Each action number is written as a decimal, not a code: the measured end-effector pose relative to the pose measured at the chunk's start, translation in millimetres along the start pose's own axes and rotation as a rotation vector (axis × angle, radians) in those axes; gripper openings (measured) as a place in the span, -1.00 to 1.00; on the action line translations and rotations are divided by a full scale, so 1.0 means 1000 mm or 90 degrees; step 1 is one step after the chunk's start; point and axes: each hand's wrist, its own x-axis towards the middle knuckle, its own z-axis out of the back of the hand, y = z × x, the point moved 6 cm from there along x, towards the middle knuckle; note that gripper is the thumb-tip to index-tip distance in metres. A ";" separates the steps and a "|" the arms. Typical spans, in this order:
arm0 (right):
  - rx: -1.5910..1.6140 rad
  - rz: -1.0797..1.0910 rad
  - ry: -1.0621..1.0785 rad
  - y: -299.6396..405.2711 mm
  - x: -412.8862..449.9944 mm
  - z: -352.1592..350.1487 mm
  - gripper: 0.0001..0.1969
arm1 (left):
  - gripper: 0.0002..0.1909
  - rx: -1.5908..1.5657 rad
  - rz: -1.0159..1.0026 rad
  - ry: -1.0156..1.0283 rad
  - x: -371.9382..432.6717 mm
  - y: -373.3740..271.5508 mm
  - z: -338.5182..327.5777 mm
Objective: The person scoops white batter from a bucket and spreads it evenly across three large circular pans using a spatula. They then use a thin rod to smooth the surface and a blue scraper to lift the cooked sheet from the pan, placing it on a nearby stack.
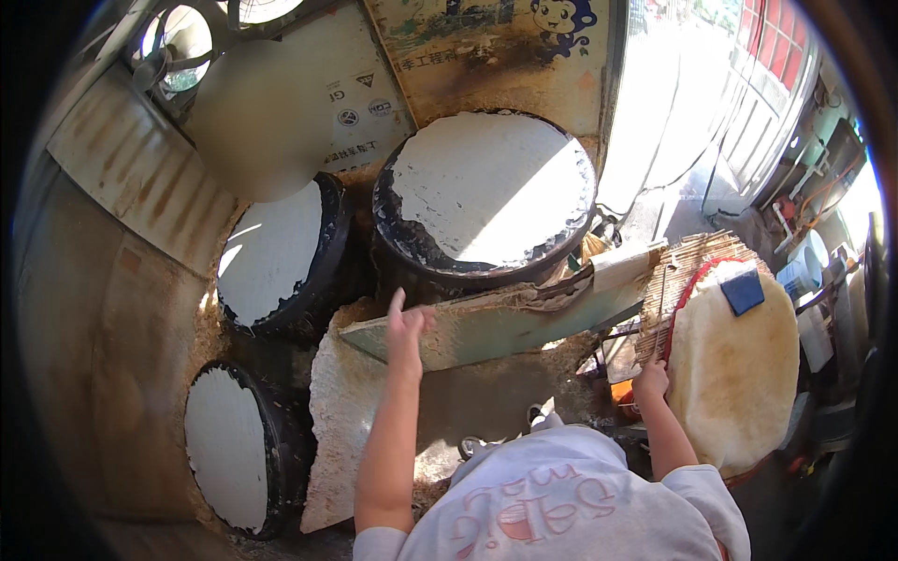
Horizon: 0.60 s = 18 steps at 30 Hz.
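My left hand [407,328] is raised with the index finger extended and holds nothing. It appears over the left end of a long greenish board [491,333] with a frayed upper edge; I cannot tell whether they touch. At the right, my right hand [651,382] is closed around a thin stick [663,308] that points away from me. Beside that hand is a pale, thick padded cover [736,379] with a red edge, a folded dark blue cloth [742,292] on top. A mat of thin slats [656,294] shows at its left side.
Three round black vats with white, ragged-edged tops stand ahead and left: a large one [491,189], a second [273,263], and a nearer one [228,449]. A rough pale sheet [344,421] leans near my left arm. White buckets [805,266] stand far right. A blurred patch hides part of the back.
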 end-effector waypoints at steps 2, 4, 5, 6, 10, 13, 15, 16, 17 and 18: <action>-0.045 0.006 0.019 0.003 0.003 0.007 -0.58 | -0.49 0.016 -0.020 -0.029 0.015 -0.010 0.002; -0.062 0.027 0.048 0.007 0.004 0.013 -0.70 | -0.54 0.104 -0.043 0.001 0.016 0.011 0.000; 0.013 0.038 0.001 0.009 0.004 0.021 -0.72 | -0.56 0.144 -0.078 0.051 0.004 0.031 0.000; 0.125 0.070 -0.053 0.009 0.004 0.029 -0.72 | -0.58 0.256 -0.052 0.072 -0.015 0.063 0.008; 0.285 0.157 -0.316 -0.009 0.044 0.058 -0.72 | -0.68 0.075 0.605 0.021 -0.126 0.211 0.101; 0.232 -0.053 -0.281 -0.064 0.126 0.044 -0.70 | -0.69 0.111 0.672 -0.275 -0.203 0.231 0.179; -0.078 -0.057 -0.182 -0.101 0.191 0.037 -0.71 | -0.69 0.136 0.590 -0.249 -0.235 0.216 0.200; 0.019 -0.139 -0.235 -0.131 0.213 0.045 -0.68 | -0.64 0.137 0.604 -0.254 -0.251 0.208 0.206; 0.108 -0.240 -0.251 -0.160 0.232 0.052 -0.64 | -0.64 0.205 0.625 -0.243 -0.264 0.200 0.211; 0.451 -0.299 -0.294 -0.183 0.238 0.048 -0.43 | -0.65 0.245 0.654 -0.269 -0.278 0.192 0.216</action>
